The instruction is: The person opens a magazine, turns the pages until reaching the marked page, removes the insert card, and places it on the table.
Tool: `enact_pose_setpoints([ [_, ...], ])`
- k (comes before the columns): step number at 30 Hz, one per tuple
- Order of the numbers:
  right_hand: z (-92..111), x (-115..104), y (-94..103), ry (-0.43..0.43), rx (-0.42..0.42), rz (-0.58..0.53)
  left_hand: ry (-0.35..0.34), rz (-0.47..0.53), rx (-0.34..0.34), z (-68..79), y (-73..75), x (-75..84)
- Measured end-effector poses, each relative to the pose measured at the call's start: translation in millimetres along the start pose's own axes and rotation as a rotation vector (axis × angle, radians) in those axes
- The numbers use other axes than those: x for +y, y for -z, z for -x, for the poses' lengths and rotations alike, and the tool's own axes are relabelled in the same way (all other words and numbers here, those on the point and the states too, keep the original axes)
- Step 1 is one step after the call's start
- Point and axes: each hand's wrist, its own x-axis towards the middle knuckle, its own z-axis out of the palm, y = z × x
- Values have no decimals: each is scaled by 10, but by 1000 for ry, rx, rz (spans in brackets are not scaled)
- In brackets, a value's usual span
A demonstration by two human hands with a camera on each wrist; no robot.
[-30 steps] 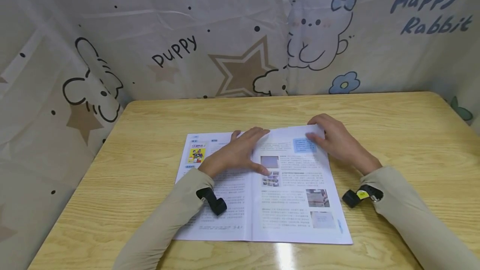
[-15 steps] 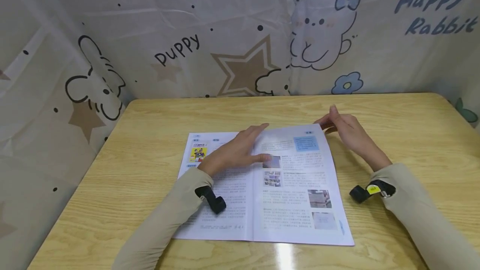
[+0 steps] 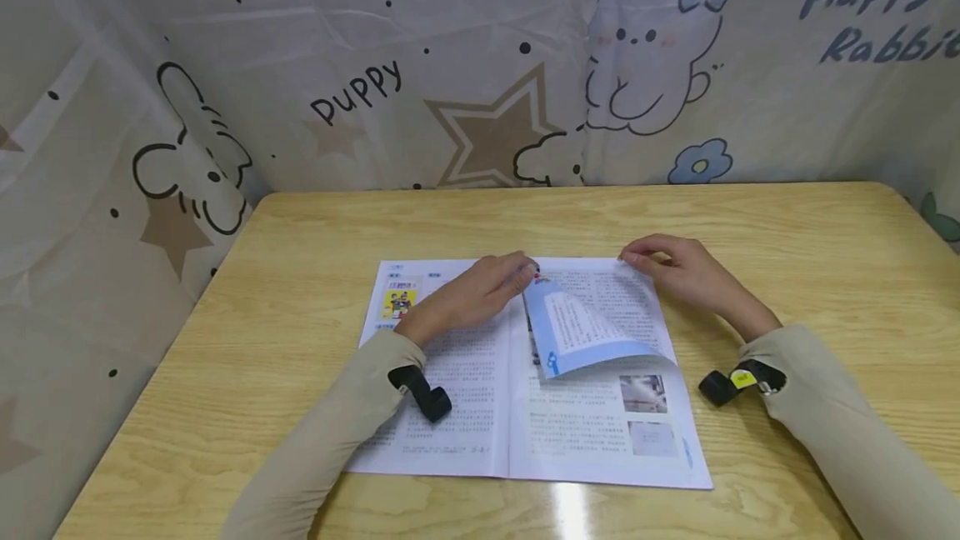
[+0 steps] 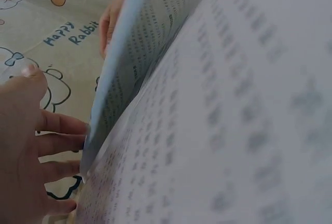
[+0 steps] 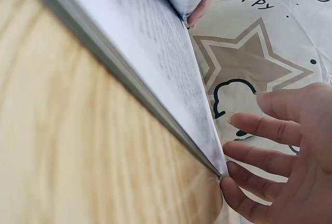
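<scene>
A magazine-like book [image 3: 465,448] lies spread on the wooden table. A page [image 3: 592,332] of its right half is curled over leftward, its blue-bordered back showing. At the top of the fold, my left hand [image 3: 476,294] holds this page by its turned corner near the fingertips; in the left wrist view the fingers [image 4: 59,169] lie against the page's edge. My right hand [image 3: 686,269] is at the book's upper right corner. There, in the right wrist view, its lower fingertips [image 5: 228,180] touch the corner, the fingers spread and nearly straight.
The wooden table [image 3: 300,240] extends around the book. Behind and to the left hangs a pale curtain [image 3: 300,48] printed with cartoon animals, stars and words. Dark camera straps [image 3: 420,394] sit on both wrists.
The page's upper right corner has gone from the right hand over to the left hand, curling leftward. The left thumb has drawn in to its fingers. The right hand is back at the book's corner.
</scene>
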Motion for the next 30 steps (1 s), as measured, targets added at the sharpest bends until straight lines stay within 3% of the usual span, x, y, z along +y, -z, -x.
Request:
enact_pose_setpoints([
  [10, 9, -32, -4, 31, -9, 30, 26, -37, 36, -32, 71, 77],
  [17, -8, -54, -30, 67, -13, 54, -34, -134, -138, 13, 135, 78],
  [23, -19, -63, -55, 72, -12, 86, -59, -168, -213, 45, 182, 105],
  [30, 10, -62, -54, 37, -1, 151, 62, -186, -373, 94, 244, 228],
])
